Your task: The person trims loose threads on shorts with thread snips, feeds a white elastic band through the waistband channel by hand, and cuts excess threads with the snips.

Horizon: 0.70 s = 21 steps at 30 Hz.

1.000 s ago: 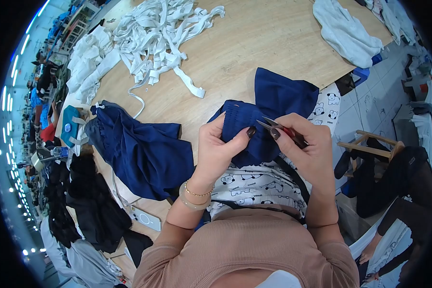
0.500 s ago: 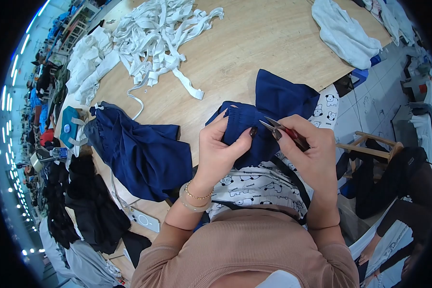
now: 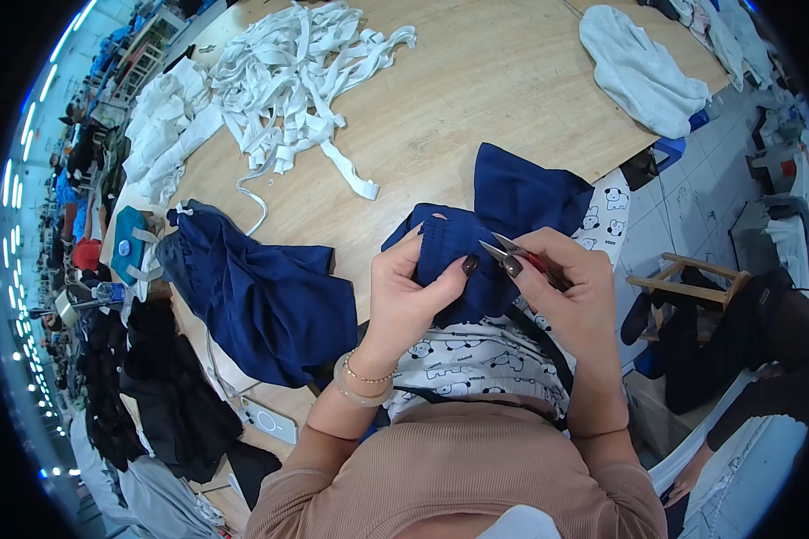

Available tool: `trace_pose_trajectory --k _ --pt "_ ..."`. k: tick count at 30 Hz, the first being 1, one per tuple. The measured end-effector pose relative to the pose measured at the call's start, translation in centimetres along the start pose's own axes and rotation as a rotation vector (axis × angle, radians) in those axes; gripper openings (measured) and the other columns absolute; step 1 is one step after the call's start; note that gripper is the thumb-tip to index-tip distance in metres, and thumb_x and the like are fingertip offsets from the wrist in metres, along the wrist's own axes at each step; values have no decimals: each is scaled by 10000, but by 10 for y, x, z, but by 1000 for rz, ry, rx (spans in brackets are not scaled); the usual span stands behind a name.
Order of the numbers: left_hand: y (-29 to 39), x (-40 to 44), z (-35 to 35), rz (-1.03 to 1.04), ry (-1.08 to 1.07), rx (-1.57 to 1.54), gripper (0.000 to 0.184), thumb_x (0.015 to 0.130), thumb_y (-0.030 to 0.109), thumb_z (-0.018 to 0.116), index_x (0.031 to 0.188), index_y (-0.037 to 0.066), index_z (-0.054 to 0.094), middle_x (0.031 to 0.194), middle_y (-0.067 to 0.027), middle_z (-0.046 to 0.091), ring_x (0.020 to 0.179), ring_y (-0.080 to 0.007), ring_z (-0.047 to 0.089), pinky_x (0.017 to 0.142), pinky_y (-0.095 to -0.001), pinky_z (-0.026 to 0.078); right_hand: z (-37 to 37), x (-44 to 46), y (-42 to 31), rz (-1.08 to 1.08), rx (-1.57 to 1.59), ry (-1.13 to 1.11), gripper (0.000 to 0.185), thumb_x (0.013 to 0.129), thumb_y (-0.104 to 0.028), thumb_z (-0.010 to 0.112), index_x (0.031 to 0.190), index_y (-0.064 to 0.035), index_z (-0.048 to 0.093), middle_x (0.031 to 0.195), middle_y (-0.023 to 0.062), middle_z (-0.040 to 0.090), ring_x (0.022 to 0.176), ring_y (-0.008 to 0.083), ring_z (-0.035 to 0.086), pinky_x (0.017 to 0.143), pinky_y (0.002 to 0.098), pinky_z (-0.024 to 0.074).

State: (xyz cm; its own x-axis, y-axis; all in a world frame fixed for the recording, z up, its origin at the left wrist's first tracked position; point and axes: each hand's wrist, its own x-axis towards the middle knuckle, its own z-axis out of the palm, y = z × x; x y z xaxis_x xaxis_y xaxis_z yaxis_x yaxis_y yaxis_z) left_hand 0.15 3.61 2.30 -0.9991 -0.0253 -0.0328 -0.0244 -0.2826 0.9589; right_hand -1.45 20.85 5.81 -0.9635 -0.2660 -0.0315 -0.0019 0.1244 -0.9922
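Observation:
A navy blue garment (image 3: 532, 190) with a gathered, elastic-looking edge is bunched in front of me, partly over the table edge. My left hand (image 3: 397, 289) is closed on the gathered part, its thumb pressed on top and the fingers hidden under the cloth. Red-handled thread snips (image 3: 505, 252) are held in my right hand (image 3: 570, 280), their pointed metal blades apart and directed left over the fabric. Whether the blades touch the cloth, I cannot tell. Another navy garment (image 3: 274, 301) with a white cord end lies on the table to the left.
White fabric strips (image 3: 279, 85) are heaped on the wooden table (image 3: 449, 99). A white cloth (image 3: 638, 72) lies far right, a phone (image 3: 270, 422) and black clothes (image 3: 175, 395) at left. At right are a wooden stool (image 3: 692, 278) and another person's hand (image 3: 688, 476).
The view has shifted slightly. My right hand and the snips have edged closer to my left thumb. The other person's arm at the lower right has moved. Both my grips stay the same.

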Motion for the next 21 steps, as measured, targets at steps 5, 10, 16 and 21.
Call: trace_pose_trajectory --k 5,10,16,21 --pt "0 1 -1 -1 4 6 139 771 -60 584 890 -48 654 866 -36 618 775 -80 539 701 -206 440 3 0 8 -14 65 13 88 819 -38 626 888 15 617 636 -8 530 553 21 426 488 172 327" --pt "-2 -1 -2 32 24 18 131 775 -53 589 888 -50 656 869 -35 622 761 -78 541 689 -202 438 1 0 2 -38 -26 -1 87 820 -42 624 884 17 614 631 -6 525 548 23 421 483 177 324" --pt "1 -2 0 56 14 68 111 777 -56 592 870 -54 652 854 -32 605 749 -76 525 667 -193 420 1 -1 2 -63 -80 10 84 817 -40 621 876 20 611 611 -2 516 538 21 415 471 185 317" --pt "-3 0 -3 148 -24 126 111 777 -61 594 874 -56 649 866 -34 599 761 -79 519 673 -195 416 3 -3 2 -49 -52 24 51 839 -23 615 869 17 625 632 -42 491 549 -2 377 490 167 248"
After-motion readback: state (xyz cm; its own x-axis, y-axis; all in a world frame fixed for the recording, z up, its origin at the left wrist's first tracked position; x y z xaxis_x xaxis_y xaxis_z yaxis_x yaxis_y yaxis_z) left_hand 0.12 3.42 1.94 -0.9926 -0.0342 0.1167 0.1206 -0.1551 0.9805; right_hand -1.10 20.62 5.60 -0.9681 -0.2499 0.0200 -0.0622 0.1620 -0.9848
